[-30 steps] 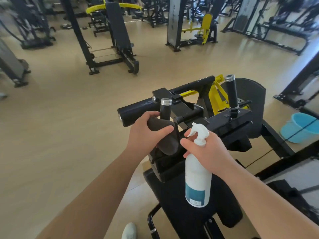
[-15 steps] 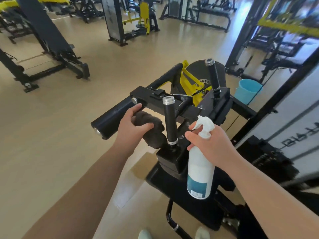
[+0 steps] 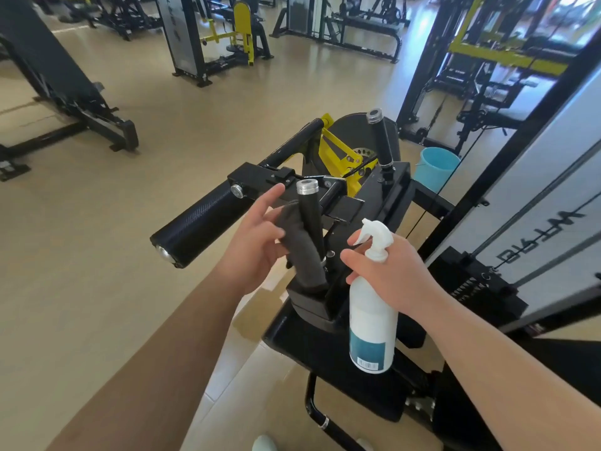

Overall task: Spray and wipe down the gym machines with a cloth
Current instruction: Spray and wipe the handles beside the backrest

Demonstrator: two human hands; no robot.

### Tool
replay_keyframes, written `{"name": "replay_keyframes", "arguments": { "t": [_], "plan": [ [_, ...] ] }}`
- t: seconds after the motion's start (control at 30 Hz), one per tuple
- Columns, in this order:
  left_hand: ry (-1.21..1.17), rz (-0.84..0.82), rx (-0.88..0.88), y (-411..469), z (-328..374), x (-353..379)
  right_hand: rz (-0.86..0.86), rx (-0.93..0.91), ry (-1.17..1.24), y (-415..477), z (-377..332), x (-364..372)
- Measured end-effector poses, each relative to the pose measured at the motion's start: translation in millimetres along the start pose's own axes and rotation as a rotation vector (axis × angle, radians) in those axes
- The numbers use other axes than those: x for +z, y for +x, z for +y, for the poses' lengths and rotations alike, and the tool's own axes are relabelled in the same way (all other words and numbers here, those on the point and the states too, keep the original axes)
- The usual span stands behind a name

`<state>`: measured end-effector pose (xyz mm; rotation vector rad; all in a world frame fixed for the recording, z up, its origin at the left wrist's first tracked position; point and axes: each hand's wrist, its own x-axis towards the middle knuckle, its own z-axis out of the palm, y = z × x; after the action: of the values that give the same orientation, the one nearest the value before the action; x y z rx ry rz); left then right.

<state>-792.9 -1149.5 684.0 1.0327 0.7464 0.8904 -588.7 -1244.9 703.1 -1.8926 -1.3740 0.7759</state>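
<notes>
**Lighting and picture quality: bright daylight, wide-angle warp**

Strong daylight enters from the far right of the hall and washes out that corner. The floor (image 3: 97, 255) shows a soft sheen, and shadows are faint. The spray bottle (image 3: 374, 317) is nearly clipped white. The cloth (image 3: 302, 255) loses texture in black. The left hand (image 3: 257, 245) is slightly smeared. The frame post (image 3: 479, 203) leans and bows at the edge.

The cloth (image 3: 302, 255) hides the upright handle's (image 3: 309, 209) lower part, apparently wrapping it.

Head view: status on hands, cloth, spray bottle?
Left hand pinches the grey cloth against the near upright handle. Right hand grips the spray bottle by its neck, nozzle toward the handle. Blue bucket sits past the machine.
</notes>
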Motion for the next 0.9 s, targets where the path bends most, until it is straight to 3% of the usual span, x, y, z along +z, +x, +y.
{"name": "replay_keyframes", "arguments": {
  "t": [0.07,0.2,0.4,0.6,0.73,0.9],
  "plan": [
    [-0.175,-0.055,-0.073,1,-3,0,-0.03,-0.002,-0.008,1,2,1],
    [0.304,-0.039,-0.029,2,-14,13,-0.061,-0.012,-0.012,5,1,0],
    [0.537,0.123,0.068,15,-17,27,-0.056,-0.025,-0.037,10,2,-3],
    [0.395,0.326,0.159,35,-17,59,-0.042,-0.017,-0.002,14,4,-6],
    [0.358,0.289,0.174,27,-33,59,-0.019,-0.015,0.01,16,8,-6],
    [0.481,0.206,0.193,24,-38,54,-0.042,0.006,-0.019,12,12,-9]
  ]
}}
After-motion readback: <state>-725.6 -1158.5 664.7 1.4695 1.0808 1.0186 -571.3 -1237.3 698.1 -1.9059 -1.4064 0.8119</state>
